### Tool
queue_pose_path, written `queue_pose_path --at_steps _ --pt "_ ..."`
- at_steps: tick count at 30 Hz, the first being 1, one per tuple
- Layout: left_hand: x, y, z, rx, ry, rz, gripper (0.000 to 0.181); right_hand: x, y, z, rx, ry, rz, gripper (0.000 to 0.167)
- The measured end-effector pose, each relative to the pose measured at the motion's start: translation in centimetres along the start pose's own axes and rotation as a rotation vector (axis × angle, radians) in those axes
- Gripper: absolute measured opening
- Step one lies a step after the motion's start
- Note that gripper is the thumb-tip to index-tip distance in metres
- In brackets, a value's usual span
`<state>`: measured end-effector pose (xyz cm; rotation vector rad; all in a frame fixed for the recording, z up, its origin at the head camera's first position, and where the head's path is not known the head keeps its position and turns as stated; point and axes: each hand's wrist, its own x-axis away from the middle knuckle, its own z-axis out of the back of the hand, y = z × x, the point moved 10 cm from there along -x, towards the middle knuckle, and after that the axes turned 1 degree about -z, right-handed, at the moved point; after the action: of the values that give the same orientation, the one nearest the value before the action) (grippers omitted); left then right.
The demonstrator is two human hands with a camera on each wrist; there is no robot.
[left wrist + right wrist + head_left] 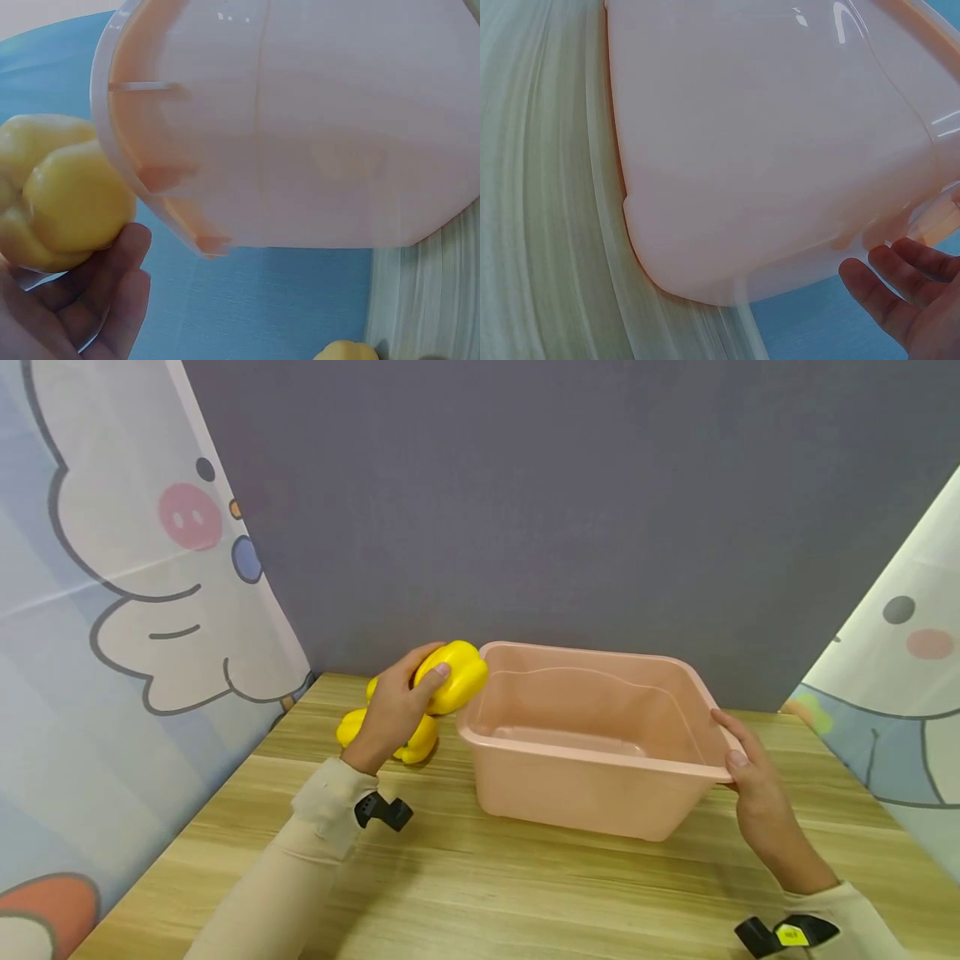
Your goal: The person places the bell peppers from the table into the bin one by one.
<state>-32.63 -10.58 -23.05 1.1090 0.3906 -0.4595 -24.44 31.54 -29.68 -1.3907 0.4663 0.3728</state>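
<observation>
A yellow bell pepper (459,681) is held up by my left hand (393,706), thumb and fingers round it, at the left rim of a pink basin (577,785). In the left wrist view the pepper (79,199) is beside the basin's rim (101,97), above the fingers of my left hand (90,300). My right hand (768,810) grips the basin's right rim, thumb on top. The right wrist view has my right hand's fingers (889,292) under the rim by the basin's outer wall (765,150). The basin's visible inside holds nothing.
More yellow peppers (420,742) lie on the wooden table (450,885) behind and below my left hand, partly covered by it. A dark grey wall (570,510) rises at the back, with cartoon-printed panels (97,693) on both sides.
</observation>
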Motion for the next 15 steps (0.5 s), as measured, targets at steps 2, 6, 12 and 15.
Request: queue_pose_path --at_steps 2,6,12,15 --pt "0.0 0.0 -0.2 0.014 -0.015 0.005 0.052 0.0 0.1 -0.1 0.01 0.0 -0.003 0.05" --pt "-0.2 -0.1 -0.5 0.014 -0.043 0.028 0.055 0.0 0.1 -0.2 0.027 -0.003 -0.007 0.05" --pt "-0.7 0.4 -1.0 -0.053 -0.08 0.051 0.056 0.0 0.0 -0.3 -0.017 -0.009 -0.006 0.05" --pt "-0.9 0.6 -1.2 -0.077 -0.095 0.047 0.057 0.0 -0.1 -0.2 -0.003 -0.012 -0.002 0.05"
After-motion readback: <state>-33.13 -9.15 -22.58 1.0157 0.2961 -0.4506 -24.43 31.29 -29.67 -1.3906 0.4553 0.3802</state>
